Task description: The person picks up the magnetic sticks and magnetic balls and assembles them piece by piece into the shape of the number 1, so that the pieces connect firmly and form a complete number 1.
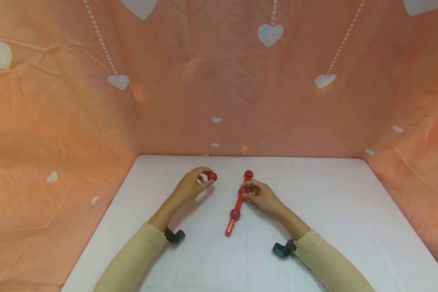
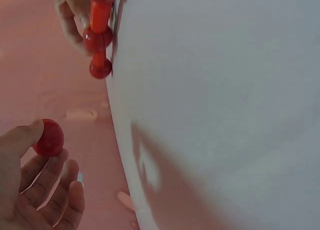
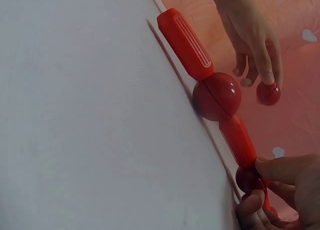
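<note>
Between the thumb and fingers of my left hand (image 1: 187, 185) is a loose red ball (image 1: 212, 177), held above the table. To its right lies a straight chain of red rods and balls (image 1: 235, 214), slanting from near to far. Three balls show along it, one of them at the far end; a grooved red rod (image 3: 186, 44) forms the near end. My right hand (image 1: 265, 198) pinches the chain at its middle ball (image 3: 249, 180), whose surface the fingers partly cover. A gap separates the loose ball from the chain.
The white tabletop (image 1: 211, 263) reaches back to an orange cloth backdrop (image 1: 233, 89) with pale hearts, which also rises at both sides. Each wrist wears a dark device, one at the left cuff (image 1: 175, 236), another at the right cuff (image 1: 284, 248).
</note>
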Tool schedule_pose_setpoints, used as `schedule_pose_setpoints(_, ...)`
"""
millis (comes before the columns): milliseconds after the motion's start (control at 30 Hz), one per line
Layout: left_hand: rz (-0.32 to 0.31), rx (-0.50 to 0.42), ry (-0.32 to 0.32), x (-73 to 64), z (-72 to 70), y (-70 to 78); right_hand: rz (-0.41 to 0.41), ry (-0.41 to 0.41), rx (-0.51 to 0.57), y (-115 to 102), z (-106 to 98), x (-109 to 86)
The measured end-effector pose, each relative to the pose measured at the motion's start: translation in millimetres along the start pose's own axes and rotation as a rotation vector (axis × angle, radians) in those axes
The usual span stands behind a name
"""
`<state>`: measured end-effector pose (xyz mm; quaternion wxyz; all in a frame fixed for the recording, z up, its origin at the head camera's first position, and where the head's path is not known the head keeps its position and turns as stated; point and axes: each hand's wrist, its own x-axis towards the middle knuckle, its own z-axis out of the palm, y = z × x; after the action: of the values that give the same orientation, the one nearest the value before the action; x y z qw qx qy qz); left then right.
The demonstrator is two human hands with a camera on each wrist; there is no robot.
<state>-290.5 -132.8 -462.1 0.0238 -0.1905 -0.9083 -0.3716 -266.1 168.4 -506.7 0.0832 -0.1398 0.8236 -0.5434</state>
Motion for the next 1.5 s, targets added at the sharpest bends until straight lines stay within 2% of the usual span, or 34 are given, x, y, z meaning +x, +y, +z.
schedule_pose_setpoints(400, 0.064, 0.013, -0.040, -25.2, 3.8, 7.7, 0.014, 0.029, -0.080, -2, 2, 0.0)
schedule_pose_setpoints(800, 0.062, 0.056, -0.091, -46.7, 4.5, 10.2, -0.030, 0.099, -0.176, -6, 3, -3.6)
schedule_pose_setpoints(1067, 0.001, 0.053, -0.158, -58.3, 4.2, 9.9, -0.102, 0.134, -0.264, -5, 4, -4.3)
schedule_pose_setpoints(1267, 0.049, 0.023, -0.215, -65.7, 3.3, 7.1, -0.199, 0.163, -0.266, -7, 5, -5.2)
schedule_pose_setpoints(1500, 0.072, 0.000, -0.279, -71.9, 2.6, 8.5, -0.355, 0.067, -0.320, -12, 5, -10.5)
